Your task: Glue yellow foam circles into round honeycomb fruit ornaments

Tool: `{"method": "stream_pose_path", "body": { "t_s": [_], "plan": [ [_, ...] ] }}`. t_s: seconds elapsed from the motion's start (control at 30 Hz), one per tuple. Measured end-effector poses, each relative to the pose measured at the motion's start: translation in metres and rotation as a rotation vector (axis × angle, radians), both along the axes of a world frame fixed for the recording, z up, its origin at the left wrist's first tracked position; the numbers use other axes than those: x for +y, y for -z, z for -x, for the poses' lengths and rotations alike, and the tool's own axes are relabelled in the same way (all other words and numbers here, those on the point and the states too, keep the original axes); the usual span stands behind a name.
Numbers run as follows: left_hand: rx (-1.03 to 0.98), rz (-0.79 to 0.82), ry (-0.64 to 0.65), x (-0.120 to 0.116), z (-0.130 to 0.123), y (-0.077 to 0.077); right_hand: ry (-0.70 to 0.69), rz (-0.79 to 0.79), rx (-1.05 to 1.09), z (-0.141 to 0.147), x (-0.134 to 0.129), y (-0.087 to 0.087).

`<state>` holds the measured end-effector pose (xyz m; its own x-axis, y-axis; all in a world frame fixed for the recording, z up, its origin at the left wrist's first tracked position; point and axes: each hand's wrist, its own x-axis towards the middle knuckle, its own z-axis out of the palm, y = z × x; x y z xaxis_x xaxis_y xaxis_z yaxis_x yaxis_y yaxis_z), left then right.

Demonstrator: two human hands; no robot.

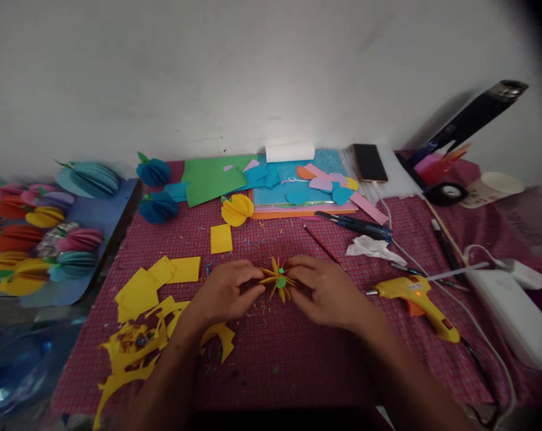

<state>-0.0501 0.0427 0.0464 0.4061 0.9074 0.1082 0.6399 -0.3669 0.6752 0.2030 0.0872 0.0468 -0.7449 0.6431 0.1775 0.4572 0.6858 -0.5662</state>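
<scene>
My left hand (231, 288) pinches the left side of a yellow folded-paper ornament (275, 293), and my right hand (321, 288) grips its right side. The ornament's yellow folds fan out between my fingers, with small green pieces at its centre. Behind it stands a finished-looking yellow paper ball (237, 209) with a green leaf. A yellow paper square (221, 239) lies to the left of that. Beyond my left hand are more yellow sheets (139, 293) and yellow cut scraps (131, 353).
A yellow glue gun (417, 296) lies right of my right hand, near a cable and white tissue (373, 248). A blue cutter (356, 225), a phone (370, 162) and coloured paper (215, 176) sit at the back. Paper balls (80, 239) fill a board at left.
</scene>
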Motion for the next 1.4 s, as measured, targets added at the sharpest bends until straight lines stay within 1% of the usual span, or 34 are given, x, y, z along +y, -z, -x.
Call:
{"method": "stream_pose_path", "body": {
  "t_s": [0.13,0.2,0.27,0.33,0.57,0.73,0.9,1.03,1.4],
  "plan": [
    [-0.035,-0.045,-0.049,-0.003,-0.001,-0.001,-0.006,0.017,0.024,-0.002,-0.001,-0.007],
    [-0.043,-0.078,-0.005,-0.004,-0.003,-0.002,-0.015,0.020,0.040,-0.002,-0.002,-0.008],
    [-0.040,-0.111,0.082,-0.006,-0.004,-0.001,-0.019,0.013,0.050,-0.002,-0.004,-0.008],
    [-0.016,-0.138,0.140,-0.007,-0.006,0.000,-0.008,0.009,0.038,-0.002,-0.005,-0.008],
    [0.186,-0.208,0.155,-0.006,-0.008,0.006,-0.025,0.016,-0.011,0.000,-0.004,-0.006],
    [0.193,-0.260,0.154,-0.004,-0.011,0.007,0.024,0.002,-0.060,0.003,-0.005,-0.003],
    [0.197,-0.256,0.147,-0.003,-0.009,0.007,0.061,-0.035,-0.120,0.007,-0.005,0.005],
    [0.221,-0.242,0.110,-0.003,-0.006,0.008,0.083,-0.051,-0.154,0.006,-0.003,0.007],
    [0.230,-0.243,0.021,-0.002,-0.006,0.012,0.063,-0.032,-0.167,0.004,-0.001,0.006]
  ]
}}
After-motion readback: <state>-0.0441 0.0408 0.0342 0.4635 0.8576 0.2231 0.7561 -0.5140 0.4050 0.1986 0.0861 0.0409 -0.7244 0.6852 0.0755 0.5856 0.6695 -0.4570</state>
